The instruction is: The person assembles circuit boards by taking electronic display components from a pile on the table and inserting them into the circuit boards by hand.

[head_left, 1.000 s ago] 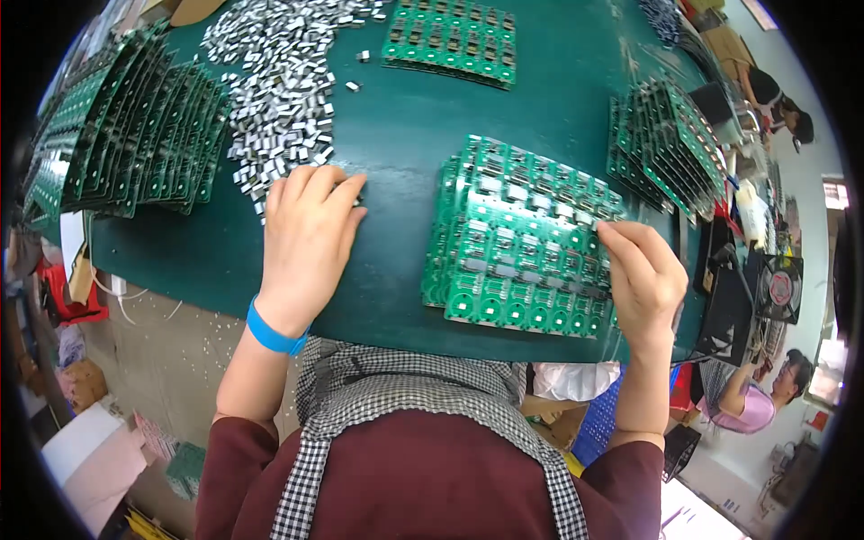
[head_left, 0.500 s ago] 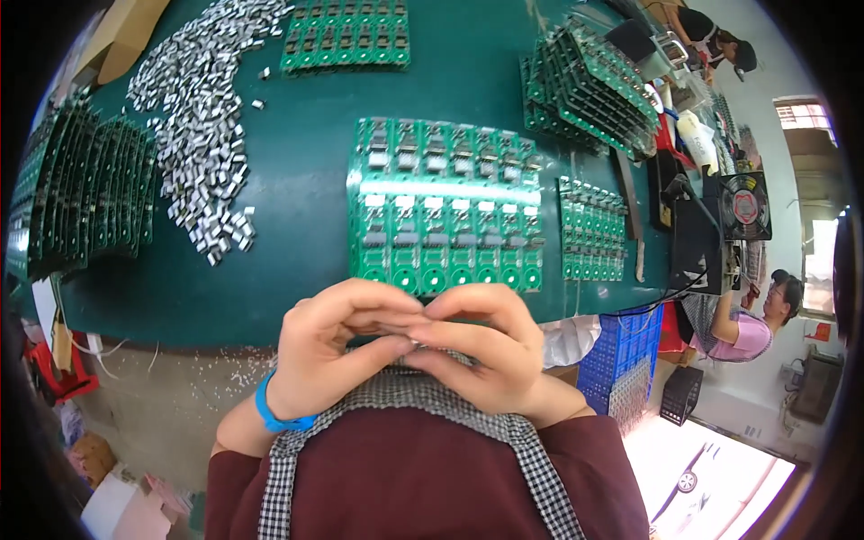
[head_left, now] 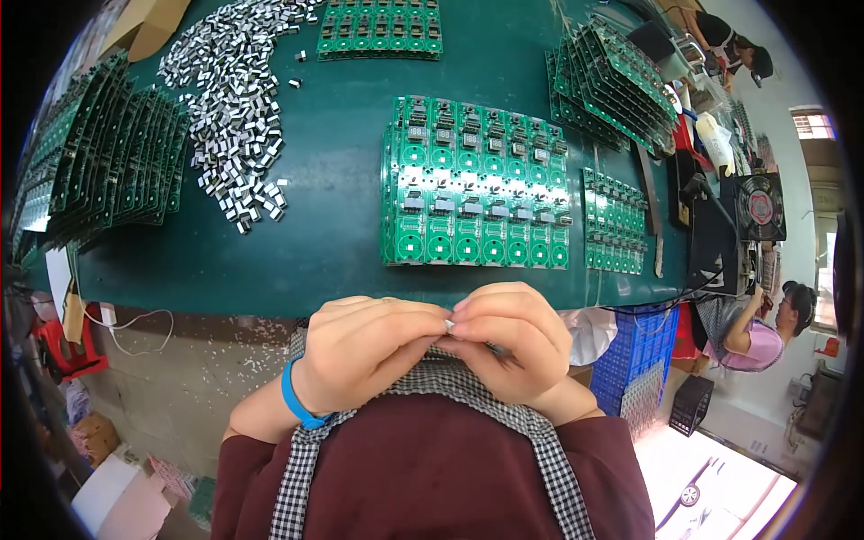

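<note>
My left hand [head_left: 373, 346], with a blue band at its wrist, and my right hand [head_left: 515, 342] meet in front of my apron at the table's near edge. Fingertips of both pinch a small pale part [head_left: 449, 327]; fingers cover most of it, so its kind cannot be made out. Just beyond lies a stack of green circuit board panels [head_left: 477, 184], the top one fitted with rows of small digit displays and other components. A smaller green panel [head_left: 615, 222] rests to its right. A heap of small white-and-dark rectangular parts [head_left: 236, 126] spreads over the left side.
The green table [head_left: 333, 198] carries upright circuit board panels [head_left: 103, 162] at left, leaning panels [head_left: 612, 85] at far right and another panel [head_left: 380, 29] at the back. A black fan [head_left: 760, 209] and cables stand right. A blue crate [head_left: 636, 351] is below. Two other people are at the right.
My hands have come closer together, their fingertips now pinching a visible pale part. The view has shifted, so the table things appear farther right and higher.
</note>
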Demonstrator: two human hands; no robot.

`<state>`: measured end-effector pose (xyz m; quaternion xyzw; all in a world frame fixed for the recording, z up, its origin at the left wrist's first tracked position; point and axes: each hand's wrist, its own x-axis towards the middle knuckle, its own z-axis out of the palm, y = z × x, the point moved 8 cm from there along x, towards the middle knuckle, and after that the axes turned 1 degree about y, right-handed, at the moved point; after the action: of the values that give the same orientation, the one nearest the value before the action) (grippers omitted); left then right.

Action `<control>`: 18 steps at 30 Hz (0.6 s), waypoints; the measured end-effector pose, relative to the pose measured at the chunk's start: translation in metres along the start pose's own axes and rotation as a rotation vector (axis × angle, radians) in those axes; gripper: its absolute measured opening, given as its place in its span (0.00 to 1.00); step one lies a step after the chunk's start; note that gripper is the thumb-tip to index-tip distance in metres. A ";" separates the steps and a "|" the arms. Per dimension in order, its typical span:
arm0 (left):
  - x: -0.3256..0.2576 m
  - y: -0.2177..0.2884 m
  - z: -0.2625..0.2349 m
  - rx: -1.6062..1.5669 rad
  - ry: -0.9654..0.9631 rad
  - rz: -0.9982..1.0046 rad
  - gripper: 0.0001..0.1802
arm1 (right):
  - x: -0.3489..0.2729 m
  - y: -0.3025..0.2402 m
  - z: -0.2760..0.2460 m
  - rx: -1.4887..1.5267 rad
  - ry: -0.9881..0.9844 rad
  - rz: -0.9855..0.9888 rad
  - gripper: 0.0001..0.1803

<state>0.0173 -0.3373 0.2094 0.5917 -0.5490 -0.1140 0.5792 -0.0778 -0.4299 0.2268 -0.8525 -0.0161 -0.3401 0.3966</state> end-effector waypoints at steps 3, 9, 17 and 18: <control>0.002 -0.005 0.002 -0.009 -0.032 -0.019 0.10 | 0.000 -0.002 -0.002 -0.044 0.056 -0.025 0.19; -0.001 -0.006 0.007 -0.099 -0.085 0.010 0.09 | -0.004 0.005 -0.002 0.098 -0.010 0.011 0.22; -0.007 -0.016 0.011 -0.331 -0.079 0.060 0.10 | -0.004 0.010 0.002 0.326 -0.013 0.112 0.19; -0.007 -0.015 0.008 -0.334 -0.044 0.093 0.10 | -0.005 0.011 0.000 0.326 -0.013 0.110 0.19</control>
<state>0.0163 -0.3408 0.1912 0.4586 -0.5619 -0.1896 0.6618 -0.0784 -0.4367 0.2163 -0.7786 -0.0268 -0.3051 0.5477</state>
